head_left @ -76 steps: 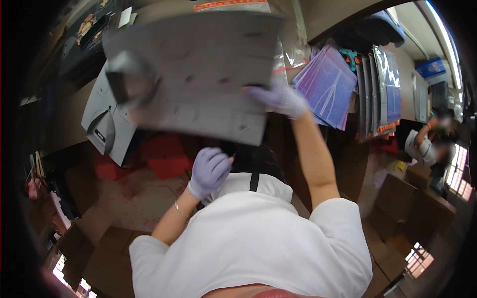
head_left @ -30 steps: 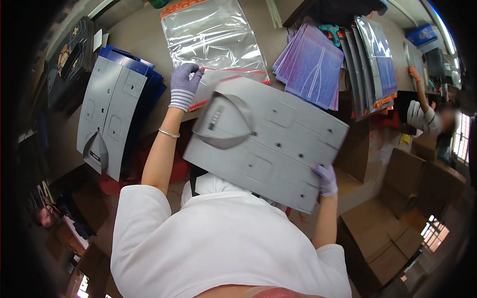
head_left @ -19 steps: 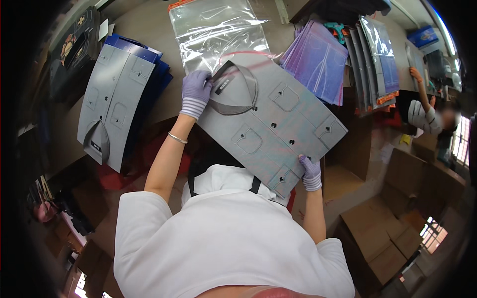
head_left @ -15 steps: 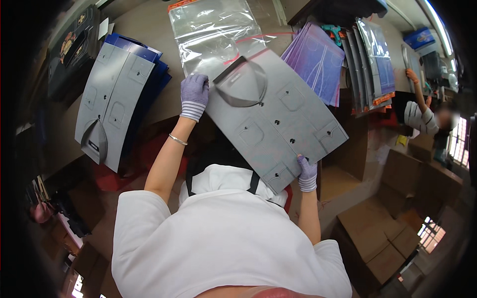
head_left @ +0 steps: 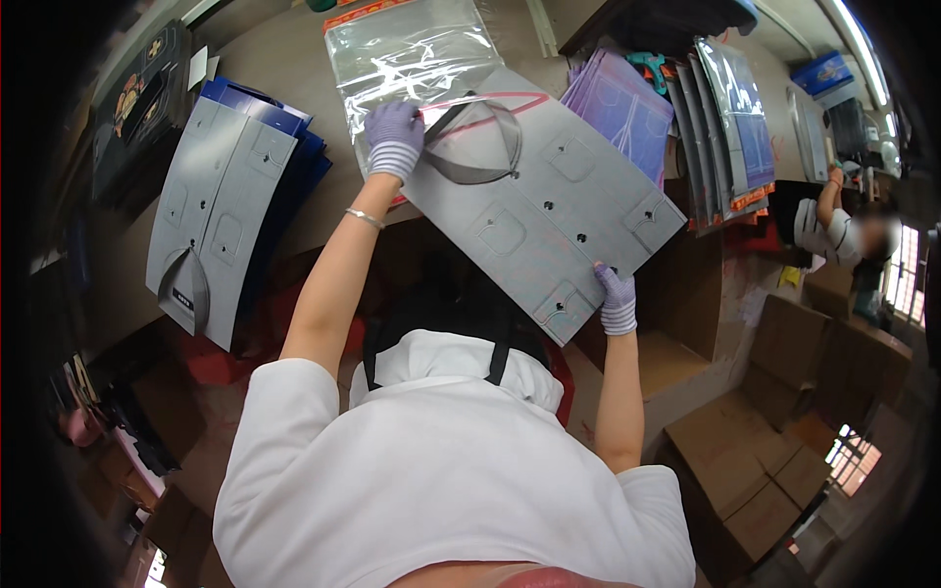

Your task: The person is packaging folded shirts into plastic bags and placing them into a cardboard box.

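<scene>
A grey flat panel (head_left: 544, 220), printed with shirt pockets and buttons and bearing a looped collar-like band (head_left: 480, 147), lies slantwise before me. My right hand (head_left: 616, 299), in a lilac striped-cuff glove, pinches its near right edge, thumb on top. My left hand (head_left: 395, 137), gloved alike, closes on the red-edged mouth of a clear plastic bag (head_left: 412, 54), beside the panel's far left corner. The bag's red edge runs across the panel's far end, by the collar band. The left fingertips are partly hidden.
At left, similar grey panels (head_left: 221, 167) with blue backs lie stacked near a dark case (head_left: 142, 108). Beyond the panel are purple printed sheets (head_left: 627, 108), bagged panels (head_left: 730, 127) and a teal tool (head_left: 649, 71). Cardboard boxes (head_left: 745, 451) stand at right, where another person (head_left: 838, 230) works.
The panel has moved away from me, its far end coming under the bag's red edge. My left hand has shifted right and forward onto the bag mouth; the right hand has moved forward.
</scene>
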A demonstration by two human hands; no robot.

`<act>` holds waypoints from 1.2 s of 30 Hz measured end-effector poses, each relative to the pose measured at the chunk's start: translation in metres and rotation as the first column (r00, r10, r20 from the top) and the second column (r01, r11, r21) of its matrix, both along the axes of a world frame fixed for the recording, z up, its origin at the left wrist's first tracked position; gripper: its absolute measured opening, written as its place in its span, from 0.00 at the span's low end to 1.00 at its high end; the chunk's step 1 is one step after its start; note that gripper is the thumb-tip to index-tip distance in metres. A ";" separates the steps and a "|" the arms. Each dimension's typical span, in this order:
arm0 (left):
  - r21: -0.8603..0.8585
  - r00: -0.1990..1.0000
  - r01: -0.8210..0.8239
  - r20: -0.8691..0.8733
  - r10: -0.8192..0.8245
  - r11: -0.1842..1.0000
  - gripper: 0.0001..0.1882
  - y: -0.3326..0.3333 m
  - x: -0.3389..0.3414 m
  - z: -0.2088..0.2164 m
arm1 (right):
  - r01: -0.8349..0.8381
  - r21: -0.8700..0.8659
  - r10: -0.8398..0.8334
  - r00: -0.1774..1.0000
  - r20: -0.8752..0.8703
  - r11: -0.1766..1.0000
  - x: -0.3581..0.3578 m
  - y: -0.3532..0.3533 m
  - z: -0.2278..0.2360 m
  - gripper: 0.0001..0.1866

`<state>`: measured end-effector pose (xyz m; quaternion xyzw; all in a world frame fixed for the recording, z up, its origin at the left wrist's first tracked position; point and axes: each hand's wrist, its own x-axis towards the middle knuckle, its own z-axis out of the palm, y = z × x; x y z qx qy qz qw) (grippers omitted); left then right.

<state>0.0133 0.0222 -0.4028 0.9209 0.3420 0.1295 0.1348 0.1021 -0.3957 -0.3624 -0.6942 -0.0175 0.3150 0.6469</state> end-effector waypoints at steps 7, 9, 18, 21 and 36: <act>0.108 0.971 -0.038 0.239 0.011 0.993 0.14 -0.025 -0.010 0.004 | 0.093 0.066 -0.099 0.991 0.088 0.993 -0.003 0.006 -0.011 0.36; 0.153 0.972 -0.106 0.226 0.070 0.982 0.14 -0.032 -0.002 0.001 | 0.088 0.078 -0.093 0.993 0.071 0.993 -0.003 0.012 -0.011 0.37; 0.072 0.966 -0.056 0.257 0.036 0.996 0.10 0.005 -0.004 -0.013 | 0.141 0.101 -0.142 0.990 0.008 0.985 0.008 0.012 -0.015 0.34; -0.056 0.979 -0.033 0.197 0.044 0.998 0.09 0.002 -0.007 -0.011 | 0.159 0.150 -0.157 0.987 -0.028 0.976 0.004 0.020 -0.011 0.33; -0.208 0.919 -0.007 0.385 0.088 0.978 0.08 -0.023 -0.016 0.016 | 0.313 0.165 -0.310 0.950 -0.044 0.935 -0.014 0.029 -0.032 0.32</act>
